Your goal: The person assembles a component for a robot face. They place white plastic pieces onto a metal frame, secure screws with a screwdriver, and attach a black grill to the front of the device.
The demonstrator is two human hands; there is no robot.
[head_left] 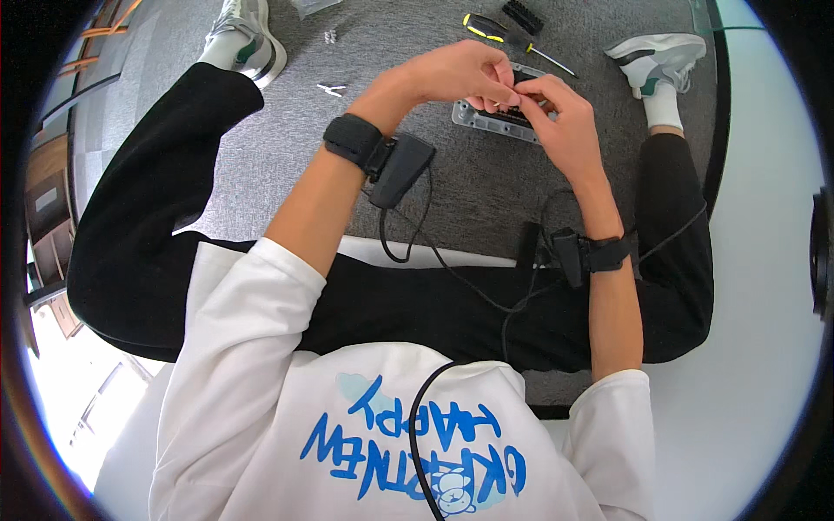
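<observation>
While left hand (pixel 469 71) and right hand (pixel 565 117) pinched, contents indiscernible, at the one-o'clock grey housing (pixel 498 126), apparent fitting next needed alignment.

A: Which finishes does the hardware show?
B: The grey housing (pixel 495 123) is smooth and matt, whether metal or plastic being indistinguishable. The screwdriver (pixel 519 41) has a glossy plastic handle (pixel 484 27) and a bright metal shaft (pixel 553 62); the ridged strip (pixel 523 16) resembles matt black plastic.
A: And the soft materials?
B: Carpet (pixel 261 156): rough, matt textile. T-shirt (pixel 473 386) and trousers (pixel 400 304): matt cloth. Clear bag (pixel 311 7): thin, glossy plastic.
</observation>
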